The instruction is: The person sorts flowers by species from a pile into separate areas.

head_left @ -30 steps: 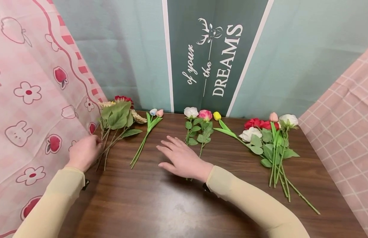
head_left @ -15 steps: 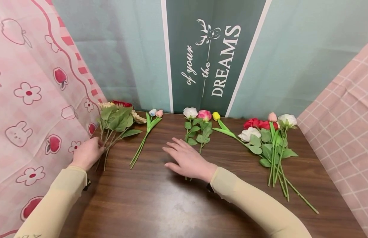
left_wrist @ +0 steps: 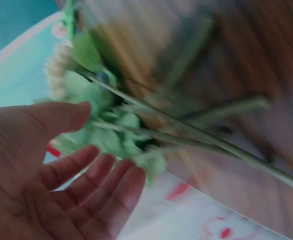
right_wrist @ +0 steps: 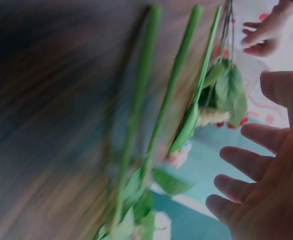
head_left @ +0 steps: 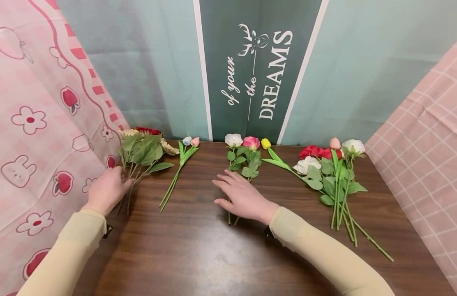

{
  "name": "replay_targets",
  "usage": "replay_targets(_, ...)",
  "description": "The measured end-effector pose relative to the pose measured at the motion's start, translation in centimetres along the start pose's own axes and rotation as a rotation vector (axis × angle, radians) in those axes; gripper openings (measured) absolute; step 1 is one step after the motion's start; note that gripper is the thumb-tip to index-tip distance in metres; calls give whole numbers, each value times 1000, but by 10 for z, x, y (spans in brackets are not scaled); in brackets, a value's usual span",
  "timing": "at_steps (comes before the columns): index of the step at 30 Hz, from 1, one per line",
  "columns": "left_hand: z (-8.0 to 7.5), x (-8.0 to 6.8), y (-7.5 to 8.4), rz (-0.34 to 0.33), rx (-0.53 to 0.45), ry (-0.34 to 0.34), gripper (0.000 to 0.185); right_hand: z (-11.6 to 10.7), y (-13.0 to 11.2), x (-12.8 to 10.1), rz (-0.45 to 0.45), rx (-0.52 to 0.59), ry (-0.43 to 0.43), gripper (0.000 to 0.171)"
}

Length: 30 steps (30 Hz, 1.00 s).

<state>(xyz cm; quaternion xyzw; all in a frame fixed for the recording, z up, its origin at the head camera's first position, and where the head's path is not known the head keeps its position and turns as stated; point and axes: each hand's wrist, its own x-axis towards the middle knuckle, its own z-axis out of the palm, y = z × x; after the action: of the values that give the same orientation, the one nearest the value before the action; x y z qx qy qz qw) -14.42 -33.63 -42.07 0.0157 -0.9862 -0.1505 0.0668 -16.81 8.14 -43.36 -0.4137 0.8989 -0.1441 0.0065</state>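
Observation:
At the left side of the table lies a bunch of artificial flowers (head_left: 142,151), with cream and red blooms, broad green leaves and thin stems. My left hand (head_left: 108,188) is beside its stems. In the left wrist view, the thumb and loosely bent fingers (left_wrist: 86,187) stand apart, with the stems (left_wrist: 186,131) beyond them and nothing pinched. My right hand (head_left: 247,198) hovers with spread fingers over the stems of a white rose (head_left: 234,140) and a pink rose (head_left: 251,143). Its palm holds nothing in the right wrist view.
Blue and pink tulips (head_left: 180,164) lie between the hands. A yellow tulip (head_left: 266,143) leans toward a pile at right with red flowers (head_left: 317,151), white roses (head_left: 353,146) and a pink tulip (head_left: 335,143). Fabric drapes (head_left: 165,70) border the wooden table (head_left: 199,255).
The left bunch has settled lower onto the table, and my left hand's thumb has parted from its stems. My right hand has drifted rightward across the rose stems.

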Motion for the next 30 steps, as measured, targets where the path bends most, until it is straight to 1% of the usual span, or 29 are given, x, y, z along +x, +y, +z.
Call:
replay_targets(2, 3, 2, 14, 70, 8, 39, 46, -1, 10, -5, 29, -9, 9, 62)
replay_targets(4, 7, 4, 32, 156, 13, 55, 56, -2, 23, -11, 64, -18, 25, 61)
replay_targets(8, 22, 7, 75, 360, 20, 49, 70, -7, 53, -26, 155, -42, 79, 58)
replay_targets(12, 42, 4, 125, 544, 52, -1, 77, -16, 86, -48, 290, -13, 143, 51)
replay_targets(14, 51, -1, 149, 630, 78, -34, 77, -22, 102, -61, 362, 23, 181, 45)
replay_targets(18, 68, -13, 195, 787, 82, -96, 76, -36, 135, -89, 477, 63, 295, 28)
replay_targets(21, 78, -22, 229, 884, 70, -134, 76, -49, 158, -115, 571, 87, 352, 22)
replay_targets(24, 88, -30, 262, 977, 77, -153, 75, -62, 181, -141, 693, 122, 352, 26)
replay_targets(26, 94, -35, 284, 1026, 88, -167, 75, -69, 196, -159, 769, 141, 339, 30)
replay_targets(28, 101, -40, 306, 1065, 106, -180, 75, -73, 210, -176, 830, 146, 333, 32)
replay_targets(30, 107, -45, 327, 1094, 120, -195, 76, -76, 221, -191, 870, 139, 326, 32)
